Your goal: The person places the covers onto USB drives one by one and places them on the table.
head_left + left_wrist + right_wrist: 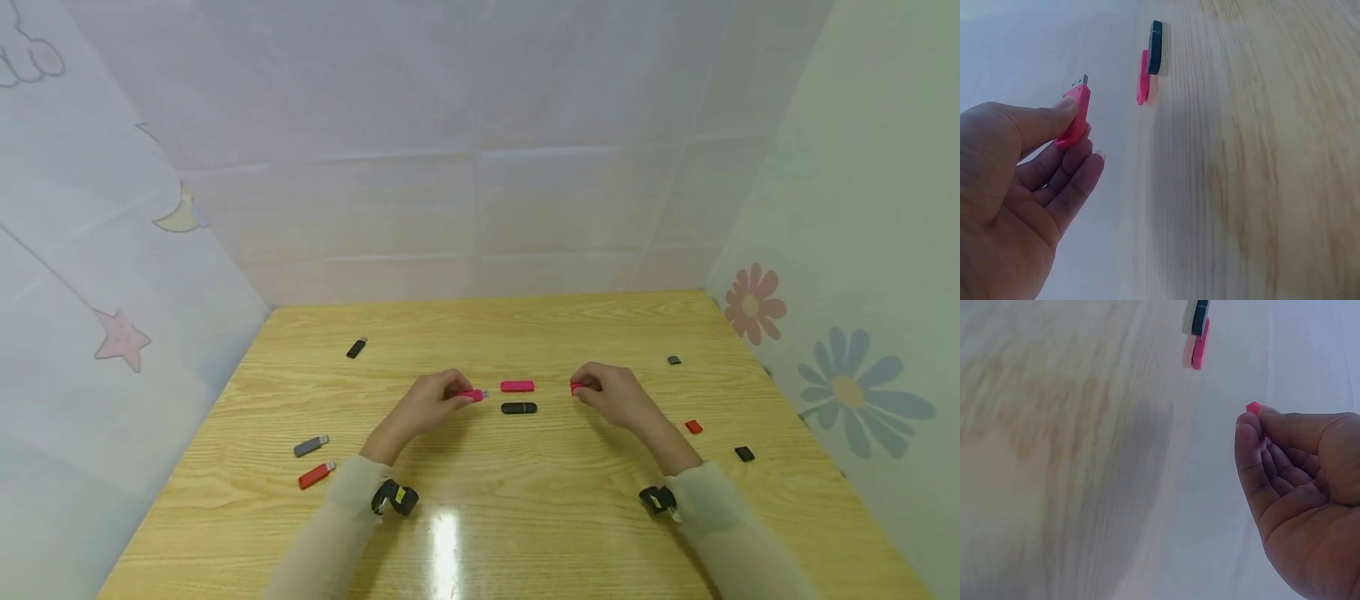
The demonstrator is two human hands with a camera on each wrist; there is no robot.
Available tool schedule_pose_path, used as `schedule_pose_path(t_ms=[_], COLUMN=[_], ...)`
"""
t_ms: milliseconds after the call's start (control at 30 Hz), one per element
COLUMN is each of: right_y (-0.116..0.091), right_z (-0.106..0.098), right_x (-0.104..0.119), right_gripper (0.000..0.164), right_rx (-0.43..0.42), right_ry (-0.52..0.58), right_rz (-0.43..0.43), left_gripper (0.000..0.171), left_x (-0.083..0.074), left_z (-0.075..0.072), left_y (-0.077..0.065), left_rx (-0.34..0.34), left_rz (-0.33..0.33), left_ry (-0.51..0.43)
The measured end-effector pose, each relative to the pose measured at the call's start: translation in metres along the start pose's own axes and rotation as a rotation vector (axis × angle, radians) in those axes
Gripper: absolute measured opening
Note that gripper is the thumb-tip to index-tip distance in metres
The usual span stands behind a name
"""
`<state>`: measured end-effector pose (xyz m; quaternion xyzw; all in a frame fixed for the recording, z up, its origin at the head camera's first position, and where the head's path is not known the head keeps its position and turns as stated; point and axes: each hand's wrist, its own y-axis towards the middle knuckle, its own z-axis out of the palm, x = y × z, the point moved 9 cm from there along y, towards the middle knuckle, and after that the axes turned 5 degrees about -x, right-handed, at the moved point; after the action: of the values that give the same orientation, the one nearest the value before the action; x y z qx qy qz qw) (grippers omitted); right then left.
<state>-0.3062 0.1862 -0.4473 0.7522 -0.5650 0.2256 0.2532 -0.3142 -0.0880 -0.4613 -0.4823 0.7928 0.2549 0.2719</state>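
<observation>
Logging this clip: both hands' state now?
Left hand: holding a slim pink plastic USB stick.
Right hand: holding a small pink plastic piece, mostly hidden.

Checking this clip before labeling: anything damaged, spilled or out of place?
Nothing looks spilled or damaged. Mildly odd: the black stick, gray stick and red stick at left lie uncapped, and a gray cap, red cap and black cap, likely theirs, sit across at right. The pink stick in the left grip is uncapped too.

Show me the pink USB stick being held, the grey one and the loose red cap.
Held pink USB stick (1080, 113), left wrist view: its body.
Grey USB stick (307, 447), head view: its body.
Loose red cap (693, 427), head view: its upper face.
</observation>
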Motion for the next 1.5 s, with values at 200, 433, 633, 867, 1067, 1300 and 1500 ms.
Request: schedule_pose_path(t_ms=[200,433,633,867,1067,1300,1500], right_y=[0.002,0.006,0.006,0.007,0.008,0.01,0.01], right_z=[0.008,0.015,0.017,0.021,0.025,0.03,0.033], right_x=[0.013,0.022,0.029,0.036,0.04,0.047,0.05], right_gripper=[0.013,0.013,0.012,0.013,0.014,0.014,0.013], right_rx=[0.013,0.023,0.022,0.018,0.019,0.018,0.025], right_ry=[0.01,0.043,0.038,0.053,0.066,0.111,0.123], right_rz=[-0.035,-0.045,-0.047,-0.059,-0.056,-0.066,-0.058], left_gripper=[0.01,0.011,0.012,0.012,0.012,0.012,0.011], left_x=[-0.007,-0.017,-0.022,-0.026,-0.031,-0.036,-0.04], left_z=[0.007,0.013,0.017,0.02,0.022,0.026,0.029], left_y=[0.005,0.009,0.011,0.013,0.015,0.018,0.018], left_rx=[0.014,0.024,0.027,0.038,0.04,0.051,0.054], left_rz=[0.024,0.056,0.06,0.054,0.061,0.084,0.099], left_ry=[-0.005,-0.015,-0.004,-0.008,-0.008,-0.04,-0.04])
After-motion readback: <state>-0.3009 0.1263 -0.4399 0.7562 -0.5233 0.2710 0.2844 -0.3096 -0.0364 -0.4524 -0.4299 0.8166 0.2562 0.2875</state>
